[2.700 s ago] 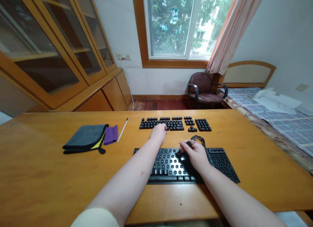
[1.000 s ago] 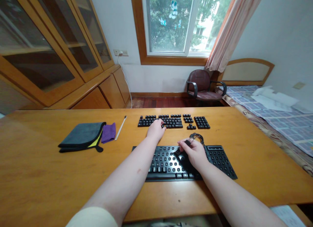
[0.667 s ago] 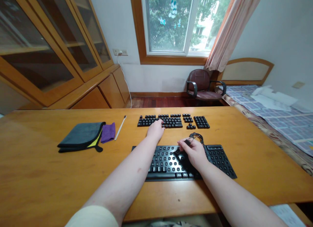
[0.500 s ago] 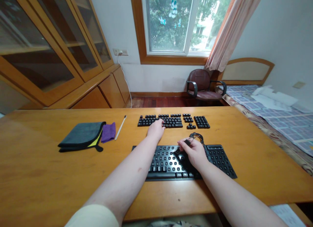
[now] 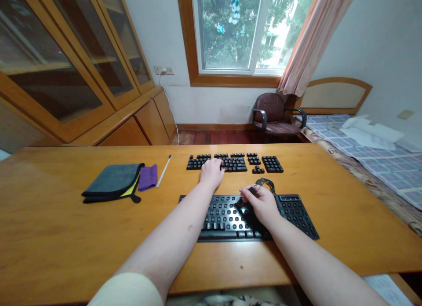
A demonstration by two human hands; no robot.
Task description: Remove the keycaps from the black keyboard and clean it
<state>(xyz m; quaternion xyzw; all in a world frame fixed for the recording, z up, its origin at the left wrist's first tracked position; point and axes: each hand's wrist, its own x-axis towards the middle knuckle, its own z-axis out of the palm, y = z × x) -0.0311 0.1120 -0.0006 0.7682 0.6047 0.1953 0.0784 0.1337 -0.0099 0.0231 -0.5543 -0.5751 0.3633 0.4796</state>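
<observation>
My left hand (image 5: 212, 173) reaches across to a row block of loose black keycaps (image 5: 235, 165), its bent fingers resting among them with the tips partly hidden. Whether a keycap sits between those fingers does not show. Over the black keyboard base (image 5: 293, 216), my right hand (image 5: 263, 204) is closed on small black keycaps (image 5: 252, 190), some showing between thumb and fingers. The base has most key posts bare; a few keycaps (image 5: 216, 226) are fitted along its lower rows. My left forearm hides its left part.
A coiled black cable (image 5: 267, 183) lies behind the base. Separate keycap groups include a number-pad block (image 5: 272, 164). Leftward are a folded grey cloth (image 5: 112, 179), a purple cloth (image 5: 148, 177) and a thin white brush (image 5: 164, 172). A chair (image 5: 272, 114) stands beyond the table.
My left hand has shifted slightly over the keycaps, its fingers now spread further left across them. My right hand keeps its place with the keycaps. The view has moved very slightly.
</observation>
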